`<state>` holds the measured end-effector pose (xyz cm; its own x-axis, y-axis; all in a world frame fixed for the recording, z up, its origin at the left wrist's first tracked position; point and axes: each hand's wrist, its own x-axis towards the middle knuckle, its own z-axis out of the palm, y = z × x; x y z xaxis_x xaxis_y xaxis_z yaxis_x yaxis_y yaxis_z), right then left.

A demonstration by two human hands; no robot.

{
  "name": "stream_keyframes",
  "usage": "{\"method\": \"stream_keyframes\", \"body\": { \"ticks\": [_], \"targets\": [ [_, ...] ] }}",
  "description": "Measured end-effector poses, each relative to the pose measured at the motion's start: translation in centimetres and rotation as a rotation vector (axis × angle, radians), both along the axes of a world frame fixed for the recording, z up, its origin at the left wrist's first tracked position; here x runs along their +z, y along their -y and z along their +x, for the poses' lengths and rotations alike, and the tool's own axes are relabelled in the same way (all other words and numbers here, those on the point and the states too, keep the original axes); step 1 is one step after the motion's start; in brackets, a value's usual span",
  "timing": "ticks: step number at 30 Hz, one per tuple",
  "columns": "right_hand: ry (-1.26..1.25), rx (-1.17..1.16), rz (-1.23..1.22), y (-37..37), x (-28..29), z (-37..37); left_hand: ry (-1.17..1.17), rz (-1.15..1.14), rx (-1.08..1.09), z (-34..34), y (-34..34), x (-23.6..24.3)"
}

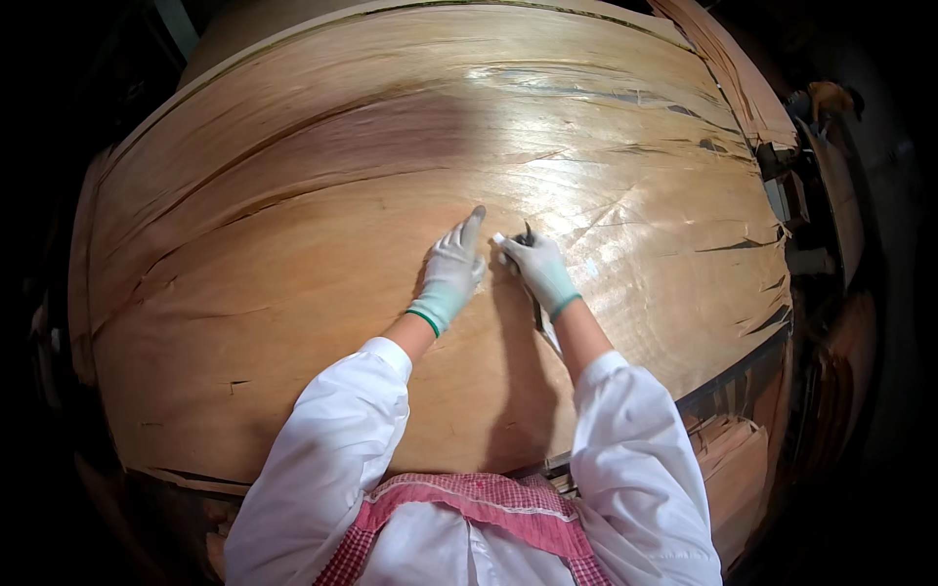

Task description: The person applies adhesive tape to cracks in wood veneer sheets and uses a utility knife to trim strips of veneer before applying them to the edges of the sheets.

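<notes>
Wood fills almost all I can see from up here. It is one big thin sheet of wood [293,293], orange-brown and shiny where the light hits it on the far right. It lies flat on a stack of more sheets [743,459], and I can see their edges low on the right side. The sheet has long cracks and splits, most of them near its right edge and along its far left part.

Both hands wear pale gloves with green cuffs, and the sleeves are white. A red and white checked apron [489,503] shows at the near edge.

My left hand [451,273] lies flat on the sheet near the middle. It is open, with the pointing finger stretched out far ahead and the palm pressing down. I think it lies that way to keep the thin wood from sliding or lifting.

My right hand [537,272] is just beside it, a bit to the right. It is closed around a small dark tool [528,234], with the dark tip poking out at the far side of the fingers and touching the wood. I cannot tell what kind of tool it is. A thin pale strip [543,327] runs under the wrist, toward me.
</notes>
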<state>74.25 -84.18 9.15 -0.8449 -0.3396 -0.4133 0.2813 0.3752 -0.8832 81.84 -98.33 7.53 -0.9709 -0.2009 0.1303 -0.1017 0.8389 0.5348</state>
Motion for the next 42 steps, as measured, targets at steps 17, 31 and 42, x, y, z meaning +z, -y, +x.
{"method": "stream_keyframes", "body": {
  "ticks": [17,31,42],
  "targets": [
    [0.064,0.132,0.147,-3.5,-0.5,3.4,-0.203,-0.126,-0.304,4.2,-2.6,-1.0],
    [-0.432,0.376,0.051,-2.1,13.8,14.8,-0.067,1.162,-0.206,16.0,-2.1,7.2],
    [-0.614,0.813,-0.177,11.0,13.5,27.8,-0.464,1.538,0.326,33.1,6.2,10.2]
  ]
}}
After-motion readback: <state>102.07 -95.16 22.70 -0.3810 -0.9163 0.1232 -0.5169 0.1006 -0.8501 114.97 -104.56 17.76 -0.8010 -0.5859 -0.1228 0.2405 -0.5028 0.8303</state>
